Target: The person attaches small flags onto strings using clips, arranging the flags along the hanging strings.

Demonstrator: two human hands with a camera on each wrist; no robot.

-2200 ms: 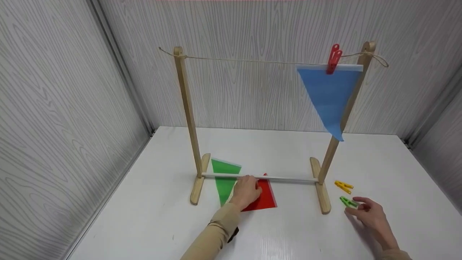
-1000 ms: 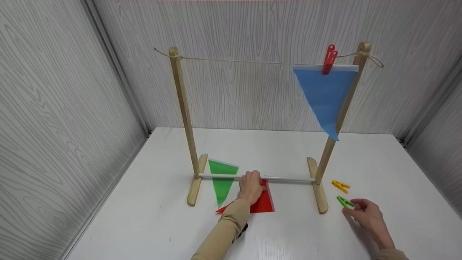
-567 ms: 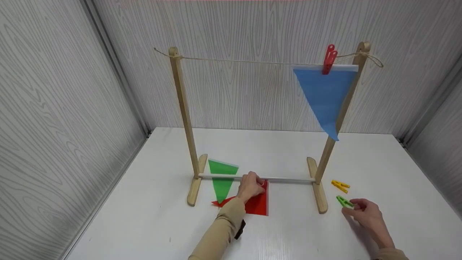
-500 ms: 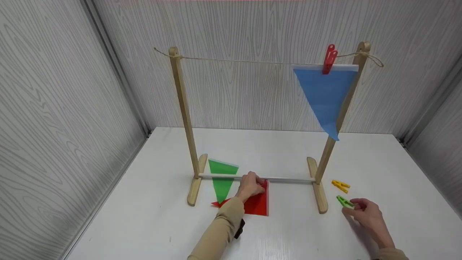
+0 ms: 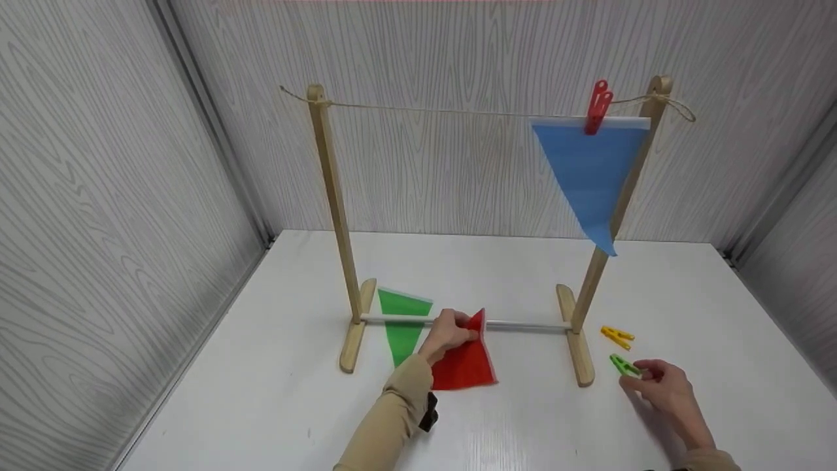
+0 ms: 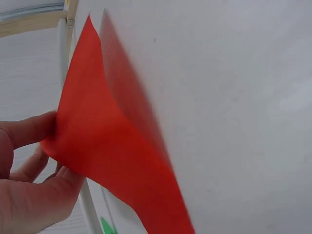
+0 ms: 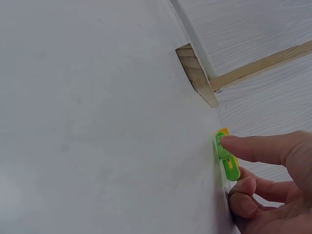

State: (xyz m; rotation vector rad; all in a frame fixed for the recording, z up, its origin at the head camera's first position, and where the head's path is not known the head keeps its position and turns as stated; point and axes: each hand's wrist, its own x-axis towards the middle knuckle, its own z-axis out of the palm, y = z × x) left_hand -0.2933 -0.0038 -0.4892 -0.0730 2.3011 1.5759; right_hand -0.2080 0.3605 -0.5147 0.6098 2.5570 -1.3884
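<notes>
My left hand (image 5: 448, 330) pinches a red pennant (image 5: 465, 367) by its pale-hemmed end, that corner raised in front of the stand's white crossbar (image 5: 523, 324). In the left wrist view, thumb and fingers grip the red cloth (image 6: 117, 141) as it slopes down to the table. Over at the right, my right hand (image 5: 673, 392) has thumb and fingers around the handle end of a green clothespin (image 5: 623, 364), low at the table. The right wrist view shows the thumb over one arm of this clothespin (image 7: 231, 168) and fingertips by the other.
A wooden stand holds up a string (image 5: 425, 110). From it hangs a blue pennant (image 5: 582, 170), clipped by a red clothespin (image 5: 597, 112). A green pennant (image 5: 403, 332) lies under the crossbar, left of my left hand. Behind the green clothespin lies a yellow clothespin (image 5: 618, 336).
My left hand has lifted the hemmed corner of the red pennant, which lay flatter before, and the pennant's tip has pulled in from the left. The right hand stays in place.
</notes>
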